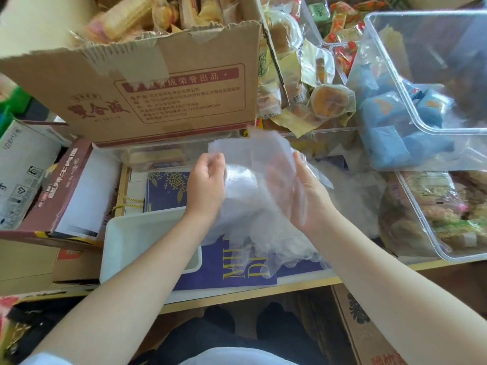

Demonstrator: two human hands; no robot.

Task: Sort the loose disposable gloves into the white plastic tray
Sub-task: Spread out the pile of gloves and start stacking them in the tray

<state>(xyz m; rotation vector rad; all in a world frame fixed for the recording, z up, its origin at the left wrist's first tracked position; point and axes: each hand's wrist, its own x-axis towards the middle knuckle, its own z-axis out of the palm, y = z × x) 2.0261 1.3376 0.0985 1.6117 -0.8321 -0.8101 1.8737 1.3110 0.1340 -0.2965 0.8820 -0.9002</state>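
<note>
Item one: bundle of clear disposable gloves (253,196), raised between both hands above the worktop (263,285); its lower ends trail down over a purple printed box (218,270); I count no single glove, the film being too sheer.
Item two: left hand (207,187), fingers curled and pinching the left upper edge of the bundle.
Item three: right hand (307,194), palm turned inward against the bundle's right side; fingers lie behind the film, and I cannot tell if they grip or lie flat.
Item four: white plastic tray (118,233), on the worktop just left of the bundle, partly under the left forearm; I see no glove in it.
Item five: torn cardboard carton (147,90) of wrapped snacks, behind the hands.
Item six: clear plastic bins (421,106) of packaged food, to the right.
</note>
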